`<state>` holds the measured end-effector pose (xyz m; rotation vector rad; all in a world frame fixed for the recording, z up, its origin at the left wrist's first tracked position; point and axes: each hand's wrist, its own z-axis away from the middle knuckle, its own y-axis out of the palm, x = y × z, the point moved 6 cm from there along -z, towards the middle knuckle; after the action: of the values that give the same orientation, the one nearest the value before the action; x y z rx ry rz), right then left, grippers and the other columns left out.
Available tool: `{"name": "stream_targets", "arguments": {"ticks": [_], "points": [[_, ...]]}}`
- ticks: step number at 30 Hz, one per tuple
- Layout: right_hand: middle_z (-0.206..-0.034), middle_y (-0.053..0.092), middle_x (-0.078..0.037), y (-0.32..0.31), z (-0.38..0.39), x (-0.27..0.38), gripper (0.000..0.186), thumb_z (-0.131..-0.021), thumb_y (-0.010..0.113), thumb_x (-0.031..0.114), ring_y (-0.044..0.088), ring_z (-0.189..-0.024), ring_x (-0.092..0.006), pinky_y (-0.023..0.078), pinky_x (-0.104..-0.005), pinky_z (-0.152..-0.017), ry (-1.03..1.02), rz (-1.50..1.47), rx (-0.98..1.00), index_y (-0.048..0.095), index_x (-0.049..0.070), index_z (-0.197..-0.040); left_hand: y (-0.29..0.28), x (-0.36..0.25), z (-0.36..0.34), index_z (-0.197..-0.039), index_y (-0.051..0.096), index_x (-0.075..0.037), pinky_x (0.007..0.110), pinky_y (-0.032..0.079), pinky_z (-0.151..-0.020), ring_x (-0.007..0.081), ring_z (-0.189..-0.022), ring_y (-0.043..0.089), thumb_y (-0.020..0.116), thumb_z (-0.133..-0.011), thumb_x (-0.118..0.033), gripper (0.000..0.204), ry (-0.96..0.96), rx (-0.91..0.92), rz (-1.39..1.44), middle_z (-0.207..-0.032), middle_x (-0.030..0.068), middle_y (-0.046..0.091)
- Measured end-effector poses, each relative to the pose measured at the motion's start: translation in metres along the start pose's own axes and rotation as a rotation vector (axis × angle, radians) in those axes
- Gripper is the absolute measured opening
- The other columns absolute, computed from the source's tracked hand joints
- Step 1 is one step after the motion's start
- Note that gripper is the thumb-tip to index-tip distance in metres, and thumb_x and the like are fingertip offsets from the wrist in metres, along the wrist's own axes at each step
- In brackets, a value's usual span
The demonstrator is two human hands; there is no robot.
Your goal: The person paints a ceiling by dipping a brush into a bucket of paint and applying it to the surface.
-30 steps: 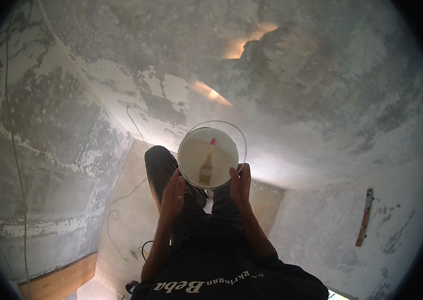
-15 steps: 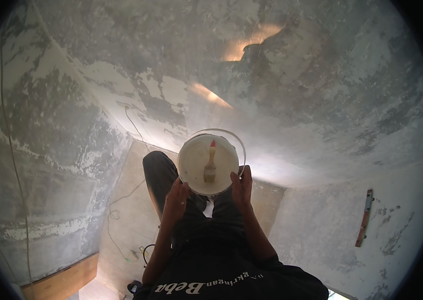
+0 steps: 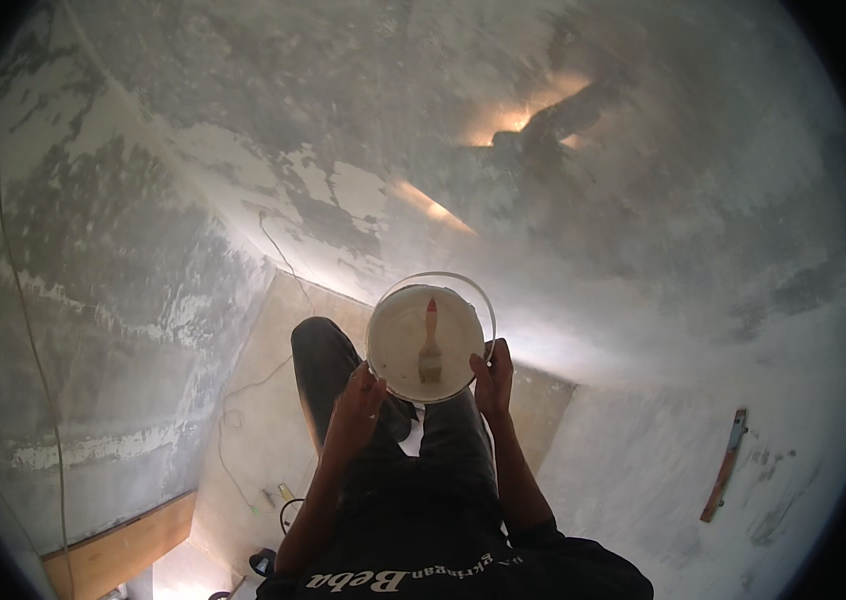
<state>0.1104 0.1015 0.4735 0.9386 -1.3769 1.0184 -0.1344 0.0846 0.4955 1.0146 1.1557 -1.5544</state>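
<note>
I hold a round off-white bucket (image 3: pixel 405 340) in front of my legs, its thin pale handle (image 3: pixel 464 280) raised in an arc along the far side. My left hand (image 3: pixel 359 398) is closed on the near left edge. On the right edge, near the handle's lower end, my right hand (image 3: pixel 493 378) grips with the thumb on the rim. A flat paintbrush (image 3: pixel 430 345) with a wooden, red-tipped handle lies within the round outline, bristles toward me. I cannot tell whether it rests on a lid or inside the bucket.
Patchy grey and white walls (image 3: pixel 593 230) surround me. A cable (image 3: pixel 28 330) runs down the left wall, and a thin cord (image 3: pixel 226 430) trails over the floor. A wooden board (image 3: pixel 123 545) stands at the lower left. A narrow level-like bar (image 3: pixel 725 468) is against the right-hand surface.
The bucket, brush and both hands appear slightly lower and farther right in the picture. The walls and light patches have shifted similarly. My grip looks the same.
</note>
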Motion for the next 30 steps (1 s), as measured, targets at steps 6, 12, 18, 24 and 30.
{"name": "stream_targets", "arguments": {"ticks": [6, 12, 18, 24, 30], "points": [[-0.069, 0.039, -0.001, -0.007, -0.067, -0.001, 0.022, -0.079, 0.061, 0.005, 0.040, -0.063, -0.0098, 0.037, -0.0276, -0.054, -0.065, 0.097, 0.086, 0.039, 0.004, -0.080, 0.014, -0.015, -0.039, -0.136, 0.038, -0.002, 0.032, 0.053, -0.074, 0.0229, -0.089, 0.068, 0.056, -0.095, -0.020, 0.049, -0.014, -0.045, 0.030, -0.110, 0.0189, 0.063], [-0.082, 0.041, -0.005, 0.027, -0.138, 0.048, 0.020, -0.078, 0.062, 0.006, 0.044, -0.072, -0.0126, 0.047, -0.0263, -0.058, -0.223, 0.087, 0.334, 0.044, 0.001, -0.086, 0.008, -0.025, -0.068, -0.135, 0.036, 0.002, 0.033, 0.054, -0.074, 0.0235, -0.090, 0.068, 0.056, -0.095, -0.022, 0.051, 0.013, -0.168, 0.077, -0.110, 0.0205, 0.062], [-0.084, 0.040, -0.006, 0.048, -0.175, 0.054, 0.022, -0.080, 0.061, 0.010, 0.046, -0.074, -0.0146, 0.051, -0.0290, -0.062, -0.200, 0.054, 0.517, 0.044, 0.000, -0.087, -0.003, -0.025, -0.079, -0.132, 0.038, 0.004, 0.032, 0.054, -0.076, 0.0225, -0.090, 0.067, 0.054, -0.096, -0.024, 0.048, -0.069, -0.177, 0.197, -0.107, 0.0178, 0.062], [-0.083, 0.040, -0.006, 0.062, -0.166, 0.021, 0.023, -0.079, 0.062, 0.012, 0.046, -0.075, -0.0143, 0.052, -0.0294, -0.064, -0.108, 0.109, 0.542, 0.043, 0.001, -0.086, -0.010, -0.017, -0.070, -0.130, 0.041, 0.003, 0.031, 0.054, -0.076, 0.0214, -0.090, 0.067, 0.055, -0.096, -0.023, 0.046, -0.124, -0.261, 0.220, -0.103, 0.0165, 0.063], [-0.080, 0.040, -0.004, 0.079, -0.146, -0.015, 0.024, -0.075, 0.064, 0.011, 0.044, -0.074, -0.0136, 0.051, -0.0295, -0.063, -0.031, 0.060, 0.592, 0.043, 0.002, -0.084, -0.015, 0.014, -0.051, -0.128, 0.043, 0.003, 0.029, 0.054, -0.071, 0.0201, -0.083, 0.067, 0.055, -0.096, -0.021, 0.042, -0.132, -0.322, 0.184, -0.098, 0.0149, 0.064]]}}
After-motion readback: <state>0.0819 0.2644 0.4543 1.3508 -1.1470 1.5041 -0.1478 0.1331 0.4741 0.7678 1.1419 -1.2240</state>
